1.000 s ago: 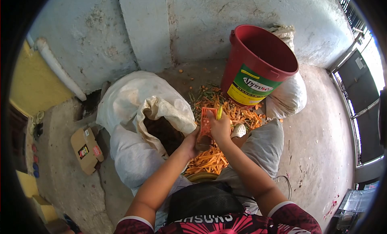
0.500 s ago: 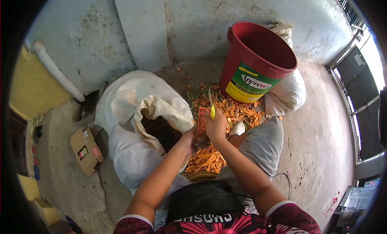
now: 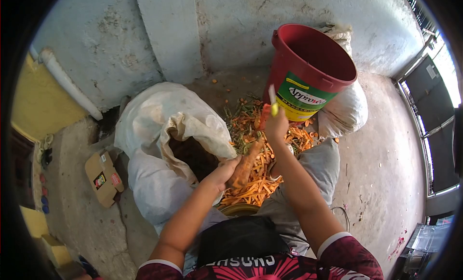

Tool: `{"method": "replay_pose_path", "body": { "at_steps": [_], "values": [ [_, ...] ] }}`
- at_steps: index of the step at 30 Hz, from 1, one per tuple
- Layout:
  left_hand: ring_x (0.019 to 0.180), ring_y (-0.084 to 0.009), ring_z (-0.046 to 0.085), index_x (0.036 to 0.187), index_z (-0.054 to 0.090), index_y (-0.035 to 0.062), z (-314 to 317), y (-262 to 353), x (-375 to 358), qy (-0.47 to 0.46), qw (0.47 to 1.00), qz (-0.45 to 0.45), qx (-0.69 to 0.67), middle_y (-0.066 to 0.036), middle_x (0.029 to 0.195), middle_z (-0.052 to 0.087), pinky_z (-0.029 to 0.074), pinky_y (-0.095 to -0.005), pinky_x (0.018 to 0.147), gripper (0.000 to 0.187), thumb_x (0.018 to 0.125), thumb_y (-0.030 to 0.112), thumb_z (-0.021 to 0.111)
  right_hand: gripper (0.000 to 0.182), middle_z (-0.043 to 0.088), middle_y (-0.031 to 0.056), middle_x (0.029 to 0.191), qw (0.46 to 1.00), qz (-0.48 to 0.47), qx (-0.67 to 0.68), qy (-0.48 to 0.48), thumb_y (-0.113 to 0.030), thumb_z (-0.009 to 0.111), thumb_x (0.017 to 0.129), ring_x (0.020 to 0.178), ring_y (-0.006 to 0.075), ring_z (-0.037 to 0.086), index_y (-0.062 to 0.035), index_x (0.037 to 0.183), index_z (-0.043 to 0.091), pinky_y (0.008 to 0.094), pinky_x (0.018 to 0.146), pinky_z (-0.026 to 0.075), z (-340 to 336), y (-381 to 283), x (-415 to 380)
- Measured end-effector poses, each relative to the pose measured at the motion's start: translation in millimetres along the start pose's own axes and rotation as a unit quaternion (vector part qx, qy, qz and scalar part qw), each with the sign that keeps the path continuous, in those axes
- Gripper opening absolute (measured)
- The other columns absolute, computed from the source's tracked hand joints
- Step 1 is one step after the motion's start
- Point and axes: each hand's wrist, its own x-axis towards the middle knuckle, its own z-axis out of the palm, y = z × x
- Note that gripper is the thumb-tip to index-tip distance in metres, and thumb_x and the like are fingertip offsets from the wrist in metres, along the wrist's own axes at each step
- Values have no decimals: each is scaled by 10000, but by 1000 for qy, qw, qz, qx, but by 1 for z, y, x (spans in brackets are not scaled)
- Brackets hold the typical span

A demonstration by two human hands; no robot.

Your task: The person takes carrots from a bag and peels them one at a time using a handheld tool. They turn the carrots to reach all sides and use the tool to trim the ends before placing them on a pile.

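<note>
A thick, partly peeled carrot (image 3: 245,168) slants up and away from me, its near end gripped in my left hand (image 3: 224,173). Closed around a yellow-handled knife (image 3: 274,108), my right hand (image 3: 277,128) is beyond the carrot's far end, the pale blade pointing up. A flat red-orange piece (image 3: 265,116) shows at the left side of that hand; the fingers partly hide it. Below both hands lies a heap of orange peelings (image 3: 251,191), between my legs. More peelings, green stalks and round carrot slices spread over the floor beyond.
A large white sack (image 3: 159,106) with a rolled-open mouth stands to my left. Ahead right is a tall dark red bucket (image 3: 284,63), with a filled sack (image 3: 354,111) behind it. A flattened cardboard box (image 3: 101,176) lies on the left floor. The wall closes the far side.
My right hand has moved up and away with the knife and the red-orange piece, which lay along the carrot before. The carrot now shows uncovered in my left hand.
</note>
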Motion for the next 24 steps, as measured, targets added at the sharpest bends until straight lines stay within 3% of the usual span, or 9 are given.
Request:
{"method": "replay_pose_path", "body": {
  "at_steps": [2, 5, 9, 11, 14, 17, 21, 24],
  "values": [
    [733, -159, 572, 1042, 466, 37, -3, 3, -3, 5, 1000, 1, 12, -77, 890, 560, 484, -293, 654, 388, 879, 374, 362, 174, 569, 151, 739, 993, 75, 92, -10, -166, 474, 826, 636, 270, 544, -15, 901, 516, 372, 596, 407, 5, 32, 24],
    [879, -168, 547, 1099, 451, 42, -17, -4, 9, 66, 995, 39, -56, -93, 1014, 532, 463, -323, 749, 423, 867, 390, 386, 198, 565, 153, 734, 993, 55, 109, -1, -192, 481, 825, 675, 289, 552, 2, 859, 490, 370, 604, 418, -9, 23, 30],
    [705, -203, 569, 960, 488, 65, -2, 19, 10, 50, 992, 42, -107, -104, 844, 563, 489, -345, 606, 341, 854, 380, 414, 178, 507, 69, 652, 964, 45, 252, -73, -176, 492, 835, 603, 118, 462, 1, 832, 488, 271, 547, 389, -18, -14, -13],
    [711, -204, 570, 972, 485, 65, -19, 14, 24, 22, 993, 42, -109, -104, 851, 563, 488, -352, 609, 339, 864, 372, 388, 168, 511, 57, 667, 940, 38, 317, -118, -173, 504, 830, 607, 114, 467, -5, 831, 495, 275, 542, 388, -10, -16, -39],
    [751, -188, 554, 991, 493, 70, -18, 10, 22, -19, 992, 17, -123, -78, 879, 561, 478, -336, 649, 320, 878, 340, 364, 170, 518, 72, 657, 939, 67, 272, -200, -173, 512, 825, 597, 139, 479, -4, 839, 496, 286, 551, 394, -32, -41, -67],
    [756, -173, 546, 999, 499, 74, -5, 7, 17, 16, 984, 23, -177, -55, 880, 560, 475, -328, 658, 309, 889, 313, 336, 191, 528, 118, 642, 957, -34, 231, -171, -186, 508, 825, 581, 210, 496, 4, 847, 494, 313, 561, 401, -30, -36, -75],
    [744, -172, 548, 1007, 499, 77, -3, -1, 21, 31, 980, 38, -193, -52, 880, 562, 476, -322, 646, 315, 892, 315, 328, 217, 552, 193, 700, 967, -22, 198, -156, -201, 487, 829, 667, 350, 534, 14, 860, 491, 373, 591, 410, -35, -40, -85],
    [744, -172, 557, 1009, 500, 74, 1, 0, 9, 10, 986, 56, -156, -60, 884, 563, 479, -307, 642, 328, 889, 332, 336, 213, 556, 200, 712, 977, 14, 130, -169, -192, 497, 817, 715, 358, 551, 15, 869, 492, 393, 608, 419, -40, -46, -83]
  ]
}}
